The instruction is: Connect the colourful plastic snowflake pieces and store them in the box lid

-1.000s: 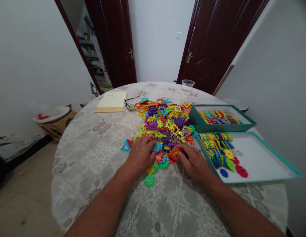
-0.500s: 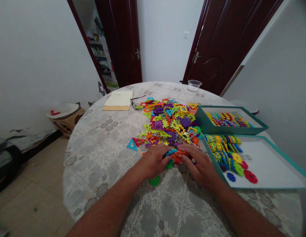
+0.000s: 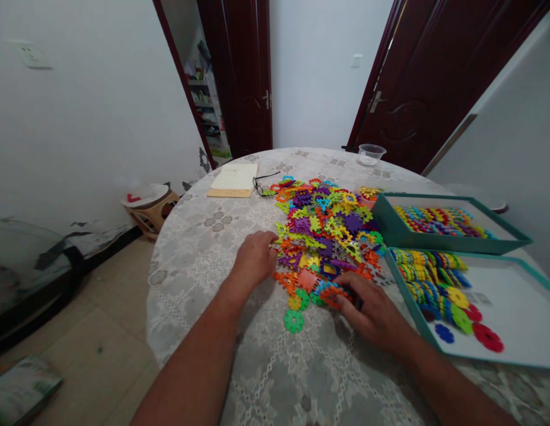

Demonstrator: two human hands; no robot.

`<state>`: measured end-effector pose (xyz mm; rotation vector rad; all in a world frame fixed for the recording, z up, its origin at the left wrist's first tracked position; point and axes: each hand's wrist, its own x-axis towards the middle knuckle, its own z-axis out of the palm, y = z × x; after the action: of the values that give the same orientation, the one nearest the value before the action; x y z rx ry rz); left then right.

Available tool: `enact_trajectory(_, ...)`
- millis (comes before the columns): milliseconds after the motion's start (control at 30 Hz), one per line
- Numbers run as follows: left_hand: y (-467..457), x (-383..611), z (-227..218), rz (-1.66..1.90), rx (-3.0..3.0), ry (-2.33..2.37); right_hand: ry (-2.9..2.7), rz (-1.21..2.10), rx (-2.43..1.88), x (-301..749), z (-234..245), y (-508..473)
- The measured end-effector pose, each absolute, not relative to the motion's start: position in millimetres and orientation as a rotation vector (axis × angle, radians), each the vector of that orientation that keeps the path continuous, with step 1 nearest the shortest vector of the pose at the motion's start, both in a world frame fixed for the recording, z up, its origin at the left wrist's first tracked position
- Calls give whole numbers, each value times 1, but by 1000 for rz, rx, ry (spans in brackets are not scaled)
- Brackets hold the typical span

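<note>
head view: the person's left hand (image 3: 256, 257) rests at the near left edge of a loose heap of multicoloured toothed plastic pieces (image 3: 328, 228), its fingers curled beside the yellow-green ones; whether they pinch anything cannot be told. the right hand (image 3: 375, 310) grasps an orange toothed plastic piece (image 3: 332, 297) between thumb and fingers at the near edge of the heap, with blue showing just behind it. a green notched plastic disc (image 3: 293, 321) lies flat on the grey-and-white patterned tablecloth (image 3: 190, 284), nearest the person, between the two forearms. to the right of the heap stands a deep teal cardboard box (image 3: 443, 241) with rows of small coloured pieces, and nearer, a shallow teal-edged white tray (image 3: 514, 296) holding stacked coloured discs (image 3: 417, 272) along its left side. black-framed glasses (image 3: 257, 186) lie beyond, touching or just beside a cream paper pad (image 3: 234, 176).
</note>
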<state>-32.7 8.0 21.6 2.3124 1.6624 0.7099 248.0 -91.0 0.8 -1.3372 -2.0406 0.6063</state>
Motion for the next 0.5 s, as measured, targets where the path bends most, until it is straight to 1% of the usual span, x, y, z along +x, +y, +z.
enact_trajectory(233, -2, -22, 26, 400, 2322, 1412, -2092, 651, -1351, 248, 8, -94)
enact_trajectory(367, -8, -11, 20, 383, 2396, 1402, -2125, 666, -1327, 247, 6, -94)
enact_trajectory(500, -10, -19, 28, 361, 2402, 1301, -2123, 622, -1305, 248, 0, -93)
